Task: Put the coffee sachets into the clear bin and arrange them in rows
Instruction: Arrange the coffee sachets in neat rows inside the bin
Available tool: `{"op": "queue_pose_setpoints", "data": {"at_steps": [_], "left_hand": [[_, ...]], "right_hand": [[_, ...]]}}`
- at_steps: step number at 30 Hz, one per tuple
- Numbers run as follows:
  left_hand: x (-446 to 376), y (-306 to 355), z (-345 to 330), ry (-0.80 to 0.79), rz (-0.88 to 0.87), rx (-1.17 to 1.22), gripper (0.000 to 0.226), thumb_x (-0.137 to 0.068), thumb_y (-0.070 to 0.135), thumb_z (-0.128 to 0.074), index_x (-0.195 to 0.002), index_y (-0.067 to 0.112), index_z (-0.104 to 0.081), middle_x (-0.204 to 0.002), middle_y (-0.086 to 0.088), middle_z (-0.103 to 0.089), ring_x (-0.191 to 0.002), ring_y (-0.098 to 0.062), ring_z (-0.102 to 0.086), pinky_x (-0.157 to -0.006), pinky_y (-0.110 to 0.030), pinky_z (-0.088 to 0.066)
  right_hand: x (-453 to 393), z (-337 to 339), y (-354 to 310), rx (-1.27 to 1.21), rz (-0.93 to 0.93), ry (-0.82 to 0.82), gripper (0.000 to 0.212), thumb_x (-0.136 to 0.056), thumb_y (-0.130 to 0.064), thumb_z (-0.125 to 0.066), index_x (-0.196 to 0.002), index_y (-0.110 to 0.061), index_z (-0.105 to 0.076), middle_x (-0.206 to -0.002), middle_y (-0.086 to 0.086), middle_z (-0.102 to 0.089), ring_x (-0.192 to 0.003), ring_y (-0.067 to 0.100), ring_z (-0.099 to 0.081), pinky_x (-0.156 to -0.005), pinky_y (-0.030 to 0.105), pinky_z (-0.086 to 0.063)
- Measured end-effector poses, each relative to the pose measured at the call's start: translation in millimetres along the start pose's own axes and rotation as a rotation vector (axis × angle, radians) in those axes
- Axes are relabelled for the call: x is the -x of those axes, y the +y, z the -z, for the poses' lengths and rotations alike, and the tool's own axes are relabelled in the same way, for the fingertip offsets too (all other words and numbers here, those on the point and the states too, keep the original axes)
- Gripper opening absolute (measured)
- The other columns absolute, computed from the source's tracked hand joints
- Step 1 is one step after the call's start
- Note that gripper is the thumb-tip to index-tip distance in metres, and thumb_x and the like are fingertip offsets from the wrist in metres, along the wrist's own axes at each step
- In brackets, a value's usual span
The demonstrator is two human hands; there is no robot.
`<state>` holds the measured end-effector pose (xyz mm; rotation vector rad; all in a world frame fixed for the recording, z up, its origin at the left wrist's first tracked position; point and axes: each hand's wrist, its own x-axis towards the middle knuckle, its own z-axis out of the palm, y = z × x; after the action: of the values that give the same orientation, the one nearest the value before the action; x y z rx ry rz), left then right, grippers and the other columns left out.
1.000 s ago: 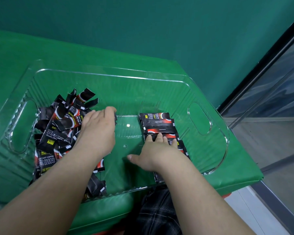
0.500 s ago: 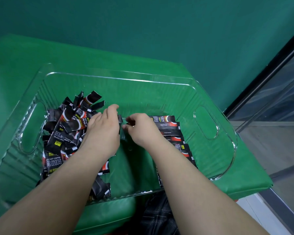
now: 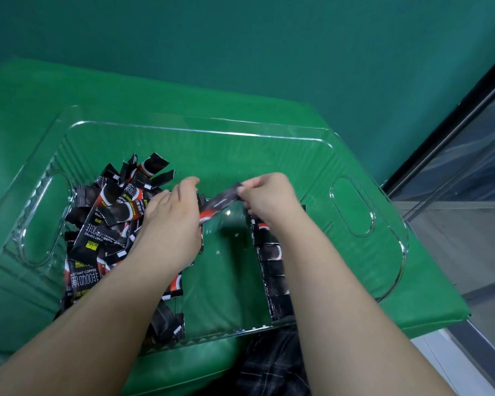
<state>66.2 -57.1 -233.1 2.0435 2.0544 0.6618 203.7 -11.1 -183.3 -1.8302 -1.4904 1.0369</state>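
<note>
Clear bin (image 3: pixel 200 130) on green cloth (image 3: pixel 412 287); we sort inside it. Right hand (image 3: pixel 269 200) pinches one sachet (image 3: pixel 219 205) by its end, lifted mid-bin, blurred. Left hand (image 3: pixel 173 224) rests on loose pile (image 3: pixel 109 221) at left, fingers curled, grasp hidden: we cannot tell. Neat row (image 3: pixel 273 270) lies at right, under right forearm. Step: carrying sachet to row. Next, we judge: lay it flat, aligned, at row's far end.
</note>
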Motion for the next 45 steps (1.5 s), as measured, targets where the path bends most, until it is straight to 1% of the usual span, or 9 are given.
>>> {"op": "queue_pose_setpoints", "data": {"at_steps": [4, 7, 11, 15, 17, 21, 26, 35, 45], "left_hand": [[1, -1, -1, -0.001, -0.011, -0.032, 0.079, -0.086, 0.002, -0.063, -0.146, 0.011, -0.014, -0.143, -0.001, -0.04, -0.136, -0.017, -0.033, -0.116, -0.03, -0.008], [0, 0, 0, -0.005, -0.006, -0.039, 0.078, -0.086, 0.002, -0.063, -0.146, 0.011, -0.015, -0.142, -0.001, -0.041, -0.135, -0.018, -0.034, -0.116, -0.031, -0.009], [0, 0, -1, -0.007, -0.001, -0.043, 0.077, -0.085, 0.002, -0.064, -0.146, 0.011, -0.016, -0.14, -0.001, -0.043, -0.134, -0.018, -0.036, -0.116, -0.031, -0.01], [0, 0, -1, -0.004, -0.001, -0.047, 0.076, -0.086, 0.004, -0.063, -0.145, 0.013, -0.017, -0.142, 0.0, -0.043, -0.134, -0.017, -0.035, -0.115, -0.03, -0.009], [0, 0, 0, -0.004, -0.006, -0.045, 0.075, -0.086, 0.005, -0.063, -0.145, 0.012, -0.018, -0.142, -0.001, -0.043, -0.134, -0.018, -0.035, -0.114, -0.029, -0.009], [-1, -1, 0, -0.006, -0.019, -0.047, 0.073, -0.085, 0.007, -0.064, -0.144, 0.011, -0.021, -0.14, -0.001, -0.045, -0.132, -0.019, -0.037, -0.113, -0.028, -0.01], [0, -1, -1, 0.002, -0.036, -0.051, 0.073, -0.084, 0.006, -0.065, -0.144, 0.011, -0.022, -0.137, -0.002, -0.047, -0.129, -0.02, -0.04, -0.113, -0.029, -0.012], [0, -3, -2, 0.007, -0.041, -0.048, 0.072, -0.084, 0.006, -0.065, -0.143, 0.01, -0.024, -0.137, -0.003, -0.048, -0.131, -0.021, -0.041, -0.115, -0.031, -0.012], [-1, -2, -1, -0.005, -0.035, -0.048, 0.073, -0.084, 0.006, -0.066, -0.143, 0.01, -0.023, -0.137, -0.004, -0.047, -0.132, -0.021, -0.039, -0.115, -0.032, -0.012]], "right_hand": [[-9, 28, 15, 0.066, -0.069, 0.297, 0.009, -0.09, -0.013, -0.059, -0.095, -0.007, -0.062, -0.091, 0.01, -0.065, -0.078, 0.025, -0.061, -0.065, 0.028, -0.047], [-3, 30, 15, 0.233, -0.071, 0.366, 0.019, -0.091, -0.02, -0.059, -0.095, -0.006, -0.048, -0.09, 0.012, -0.052, -0.076, 0.028, -0.051, -0.052, 0.024, -0.034], [19, 14, 11, 0.496, 0.077, 0.243, 0.038, -0.09, -0.021, -0.058, -0.123, -0.005, -0.046, -0.124, 0.016, -0.046, -0.11, 0.033, -0.05, -0.085, 0.031, -0.04], [29, -11, 9, 0.852, 0.087, -0.109, 0.064, -0.091, -0.025, -0.055, -0.146, -0.037, -0.023, -0.158, 0.01, 0.001, -0.144, 0.032, 0.0, -0.115, 0.045, -0.005], [29, -27, 9, 0.957, 0.033, -0.24, 0.075, -0.09, -0.023, -0.053, -0.148, -0.041, -0.009, -0.156, 0.007, 0.021, -0.143, 0.031, 0.018, -0.114, 0.048, 0.008], [24, -42, 8, 0.999, -0.027, -0.254, 0.081, -0.089, -0.024, -0.052, -0.15, -0.029, 0.002, -0.154, 0.009, 0.025, -0.142, 0.032, 0.021, -0.113, 0.05, 0.01], [17, -39, 14, 0.945, -0.049, -0.229, 0.08, -0.091, -0.046, -0.05, -0.151, -0.021, -0.002, -0.155, 0.007, 0.023, -0.143, 0.028, 0.019, -0.114, 0.048, 0.009], [20, -29, 11, 0.804, 0.031, -0.148, 0.071, -0.091, -0.046, -0.052, -0.149, -0.022, -0.018, -0.157, 0.009, 0.015, -0.144, 0.027, 0.013, -0.116, 0.047, 0.006], [20, -33, 13, 0.828, 0.038, -0.184, 0.071, -0.092, -0.046, -0.05, -0.15, -0.026, -0.015, -0.157, 0.008, 0.015, -0.144, 0.029, 0.014, -0.114, 0.048, 0.007]]}}
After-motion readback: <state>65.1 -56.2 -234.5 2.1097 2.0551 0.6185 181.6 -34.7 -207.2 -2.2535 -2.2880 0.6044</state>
